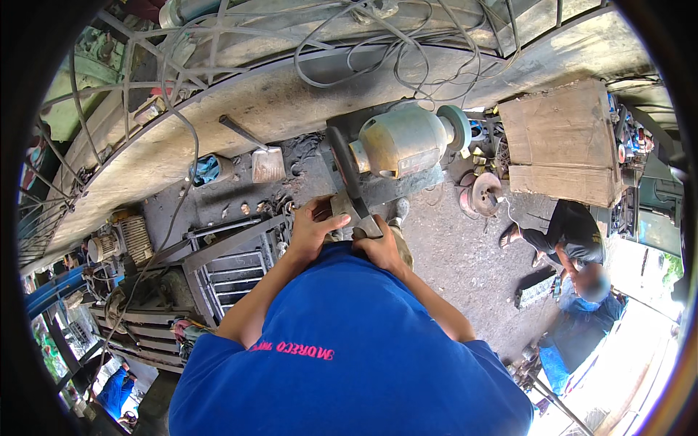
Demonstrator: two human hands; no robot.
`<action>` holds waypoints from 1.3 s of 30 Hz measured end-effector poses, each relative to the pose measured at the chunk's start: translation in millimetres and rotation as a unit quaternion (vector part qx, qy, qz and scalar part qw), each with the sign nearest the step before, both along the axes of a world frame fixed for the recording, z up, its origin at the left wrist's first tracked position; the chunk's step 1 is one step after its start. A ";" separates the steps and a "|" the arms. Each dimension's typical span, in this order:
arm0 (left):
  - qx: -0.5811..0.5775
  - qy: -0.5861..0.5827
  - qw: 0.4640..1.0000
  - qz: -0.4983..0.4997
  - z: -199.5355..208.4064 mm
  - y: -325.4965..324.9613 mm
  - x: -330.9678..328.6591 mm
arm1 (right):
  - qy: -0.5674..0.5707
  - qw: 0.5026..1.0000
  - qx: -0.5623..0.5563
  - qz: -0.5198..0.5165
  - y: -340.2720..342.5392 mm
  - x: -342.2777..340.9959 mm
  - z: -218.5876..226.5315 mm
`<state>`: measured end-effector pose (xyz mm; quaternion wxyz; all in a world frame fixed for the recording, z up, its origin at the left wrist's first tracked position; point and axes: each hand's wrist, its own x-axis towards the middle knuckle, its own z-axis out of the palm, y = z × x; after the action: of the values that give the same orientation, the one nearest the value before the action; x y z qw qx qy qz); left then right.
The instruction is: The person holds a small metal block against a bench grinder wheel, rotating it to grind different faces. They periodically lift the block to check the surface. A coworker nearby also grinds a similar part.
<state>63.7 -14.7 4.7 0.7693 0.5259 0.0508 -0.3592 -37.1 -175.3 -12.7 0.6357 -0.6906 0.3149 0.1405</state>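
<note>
A flat grey metal piece spans the gap between my two hands in front of my body. My left hand is closed on its left end, thumb lying across the top. Gripping the right end, my right hand has its fingers bent round the metal. Just beyond my hands stands a greenish bench grinder, its dark wheel edge-on at the left end. The piece lies at the near edge of that wheel; whether they touch I cannot tell.
The grinder's second wheel is at its right. A dustpan-like scoop and a bucket with blue cloth stand far left; a metal frame is nearer. Right are a spool, cardboard and a crouching person.
</note>
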 end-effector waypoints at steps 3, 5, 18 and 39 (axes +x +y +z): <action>0.003 -0.010 1.000 0.001 9.1 2.1 -7.3 | -0.020 1.000 -0.005 0.003 -1.4 -8.1 -2.6; 0.008 -0.013 1.000 -0.001 10.9 2.5 -5.3 | -0.040 0.999 0.018 -0.004 -0.9 -8.3 -6.9; 0.021 0.001 1.000 0.005 1.0 1.5 -3.0 | 0.005 1.000 0.014 -0.017 -0.1 -2.5 0.2; 0.038 0.009 0.999 0.015 -44.1 -1.5 9.0 | 0.071 0.997 0.010 -0.018 0.2 14.2 -22.9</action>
<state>72.7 -16.2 -39.4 0.7535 0.5506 0.0790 -0.3505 -22.9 -175.1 -35.5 0.6211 -0.6665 0.3704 0.1813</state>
